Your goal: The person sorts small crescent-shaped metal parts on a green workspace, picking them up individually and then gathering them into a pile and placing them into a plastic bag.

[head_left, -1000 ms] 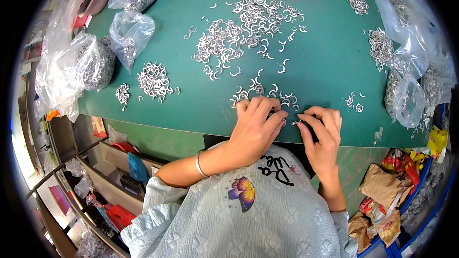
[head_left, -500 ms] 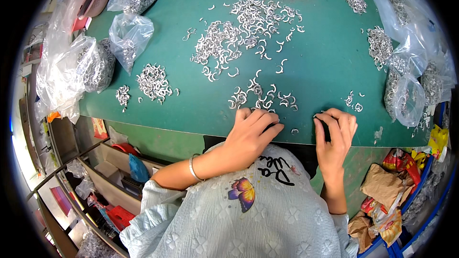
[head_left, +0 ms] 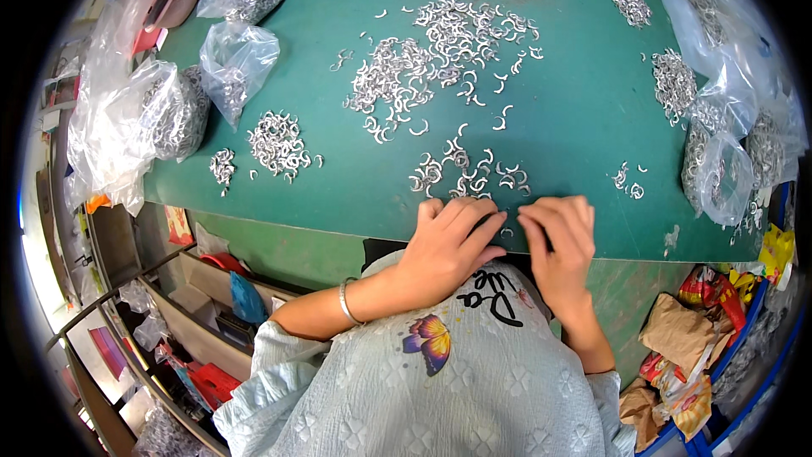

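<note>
My left hand point(head_left: 452, 241) rests at the near edge of the green table point(head_left: 338, 199), fingers bent and thumb apart from the index finger. A small curved metal piece point(head_left: 506, 233) lies just off its fingertips, between my two hands. My right hand point(head_left: 560, 241) is close by on the right, thumb and index finger brought together; whatever they pinch, if anything, is hidden. Just beyond my left fingers spreads a loose group of silvery crescent-shaped pieces point(head_left: 469, 171).
A large heap of crescent pieces point(head_left: 393, 76) lies farther back. Smaller piles sit at left point(head_left: 279, 144) and right point(head_left: 674, 85), with a few pieces point(head_left: 630, 182) nearer. Filled plastic bags point(head_left: 173, 114) line both sides. Drawers point(head_left: 203, 309) stand below left; paper bags point(head_left: 681, 326) lie below right.
My right hand has moved left, toward my left hand, leaving the few pieces at the right. My left hand has stayed nearly in place. The view has shifted slightly.
</note>
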`<state>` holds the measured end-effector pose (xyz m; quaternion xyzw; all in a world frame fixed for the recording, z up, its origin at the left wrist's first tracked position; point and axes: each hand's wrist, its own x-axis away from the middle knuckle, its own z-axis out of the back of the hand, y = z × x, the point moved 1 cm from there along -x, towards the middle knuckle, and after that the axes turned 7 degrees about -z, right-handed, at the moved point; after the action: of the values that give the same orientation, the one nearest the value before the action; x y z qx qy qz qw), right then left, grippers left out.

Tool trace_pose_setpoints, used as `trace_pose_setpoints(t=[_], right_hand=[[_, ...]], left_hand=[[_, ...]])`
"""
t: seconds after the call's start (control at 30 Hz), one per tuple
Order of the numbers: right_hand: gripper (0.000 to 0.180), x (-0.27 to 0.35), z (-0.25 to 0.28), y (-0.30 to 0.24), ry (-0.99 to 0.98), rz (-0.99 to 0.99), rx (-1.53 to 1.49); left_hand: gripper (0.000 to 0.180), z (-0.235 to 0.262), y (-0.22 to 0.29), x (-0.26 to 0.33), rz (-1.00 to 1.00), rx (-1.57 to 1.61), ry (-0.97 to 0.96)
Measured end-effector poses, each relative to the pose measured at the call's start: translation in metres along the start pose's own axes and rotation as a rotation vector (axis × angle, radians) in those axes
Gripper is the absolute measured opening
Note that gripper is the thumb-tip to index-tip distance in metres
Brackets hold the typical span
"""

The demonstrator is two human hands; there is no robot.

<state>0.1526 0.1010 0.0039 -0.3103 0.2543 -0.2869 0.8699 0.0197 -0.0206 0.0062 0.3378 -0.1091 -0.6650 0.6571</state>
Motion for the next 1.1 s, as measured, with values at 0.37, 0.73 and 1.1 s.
trace_pose_setpoints(t=[0.37,0.73,1.1], right_hand=[[0.018,-0.007,-0.005,0.002,-0.091,0.033,0.116],[0.018,-0.007,0.001,0.005,-0.075,0.003,0.093],[0.024,-0.005,0.000,0.002,-0.125,0.072,0.136]], left_hand=[[0.033,-0.011,-0.001,0.001,-0.029,0.042,0.065],[0.032,-0.012,-0.002,0.002,-0.016,0.047,0.093],[0.032,-0.012,-0.005,0.007,-0.063,0.021,0.047]])
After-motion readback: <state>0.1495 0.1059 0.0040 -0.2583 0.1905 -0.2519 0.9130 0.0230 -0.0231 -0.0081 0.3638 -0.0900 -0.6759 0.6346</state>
